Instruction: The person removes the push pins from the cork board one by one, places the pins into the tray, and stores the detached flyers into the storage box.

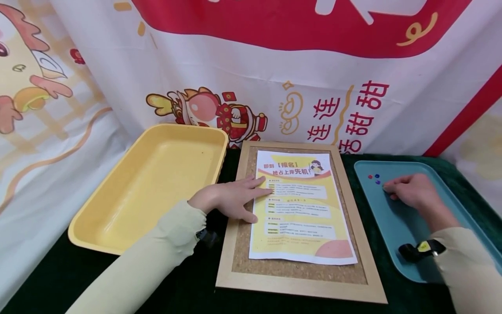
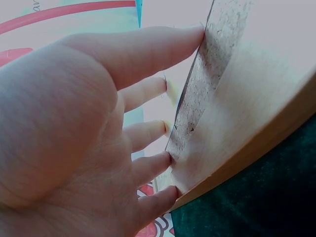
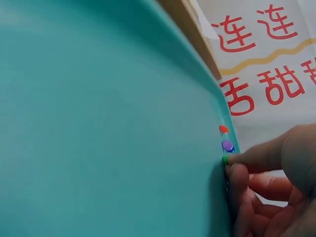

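Note:
My left hand [image 1: 237, 198] lies with spread fingers on the left edge of a printed yellow sheet [image 1: 298, 209]. The sheet rests on a wood-framed cork board [image 1: 306, 272]; in the left wrist view the thumb [image 2: 163, 47] touches the paper's edge. Over the blue-green tray [image 1: 412, 226], my right hand [image 1: 415, 192] pinches a small green push pin [image 3: 225, 159] between thumb and index finger. Beside those fingertips are a red push pin [image 1: 370, 176], a blue push pin [image 1: 377, 175] and a purple push pin [image 1: 378, 182] on the tray.
A deep yellow tray [image 1: 157, 174] stands left of the board, beside my left forearm. Dark green cloth [image 1: 188, 283] covers the table. Behind everything hangs a printed white and red backdrop [image 1: 243, 56], close to the far edges of the trays and board.

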The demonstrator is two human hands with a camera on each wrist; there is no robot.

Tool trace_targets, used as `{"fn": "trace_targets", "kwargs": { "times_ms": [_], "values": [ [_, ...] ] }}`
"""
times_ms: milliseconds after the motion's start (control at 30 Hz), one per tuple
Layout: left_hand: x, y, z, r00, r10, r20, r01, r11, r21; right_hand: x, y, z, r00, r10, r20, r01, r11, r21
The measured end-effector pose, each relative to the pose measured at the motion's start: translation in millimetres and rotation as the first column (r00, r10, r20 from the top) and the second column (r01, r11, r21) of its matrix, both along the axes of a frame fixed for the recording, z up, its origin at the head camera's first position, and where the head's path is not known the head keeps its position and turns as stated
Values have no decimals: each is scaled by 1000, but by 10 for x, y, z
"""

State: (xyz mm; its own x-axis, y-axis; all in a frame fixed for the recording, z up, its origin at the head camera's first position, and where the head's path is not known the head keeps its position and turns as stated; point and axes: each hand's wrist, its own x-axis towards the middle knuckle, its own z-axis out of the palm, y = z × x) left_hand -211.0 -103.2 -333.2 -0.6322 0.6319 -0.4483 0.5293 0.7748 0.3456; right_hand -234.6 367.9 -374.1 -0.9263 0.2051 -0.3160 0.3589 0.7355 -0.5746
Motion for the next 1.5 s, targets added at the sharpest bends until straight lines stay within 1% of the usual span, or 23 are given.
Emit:
{"fn": "trace_targets", "kwargs": {
  "times_ms": [133,267,333,400,467,567,667,733,800,833,900,1033,1067,1167,1233,1367,1500],
  "values": [
    [9,-2,6,1000,4,0,-4,1000,-3,8,-60,-4,999,-47,-5,47,998,-48],
    [25,-12,10,1000,11,-3,-11,1000,-10,14,-225,37,996,-80,-36,76,991,-106],
    [29,-17,10,1000,16,-4,-16,1000,-10,10,-337,79,995,-81,-58,72,988,-140],
    [29,-19,9,1000,17,-4,-17,1000,-10,2,-461,131,994,-63,-87,48,985,-164],
    [28,-20,6,1000,19,-5,-19,1000,-8,-13,-583,181,993,-32,-117,7,979,-206],
    [21,-23,-1,1000,17,-5,-18,1000,-5,-49,-757,242,989,10,-146,-55,951,-305],
    [19,-30,-1,1000,17,-3,-17,1000,-3,-99,-912,271,987,37,-157,-101,901,-422],
    [19,-35,2,1000,15,-1,-15,1000,-4,-140,-997,272,986,48,-159,-119,874,-472],
    [19,-37,5,1000,14,2,-14,1000,-5,-175,-1071,270,986,58,-159,-131,856,-500],
    [18,-36,3,1000,13,3,-13,1000,-4,-192,-1099,269,985,63,-157,-136,852,-506],
    [16,-31,1,1000,8,3,-8,1000,-5,-220,-1142,263,986,69,-152,-137,852,-506],
    [9,-5,-3,1000,-1,5,1,1000,-2,-259,-1194,257,990,65,-128,-123,844,-522],
    [8,2,-5,1000,0,6,0,1000,0,-268,-1204,255,990,65,-122,-120,836,-536],
    [4,16,-10,1000,-4,8,4,1000,0,-295,-1231,237,993,60,-106,-109,823,-558],
    [2,16,-12,1000,-3,8,3,1000,-1,-314,-1241,213,994,45,-98,-93,823,-560],
    [-4,8,-11,1000,-2,4,2,1000,-5,-365,-1251,157,998,17,-58,-45,847,-529],
    [-7,-7,-1,1000,2,5,-2,1000,-6,-409,-1273,119,1000,16,-22,-25,889,-458]
  ]
}}
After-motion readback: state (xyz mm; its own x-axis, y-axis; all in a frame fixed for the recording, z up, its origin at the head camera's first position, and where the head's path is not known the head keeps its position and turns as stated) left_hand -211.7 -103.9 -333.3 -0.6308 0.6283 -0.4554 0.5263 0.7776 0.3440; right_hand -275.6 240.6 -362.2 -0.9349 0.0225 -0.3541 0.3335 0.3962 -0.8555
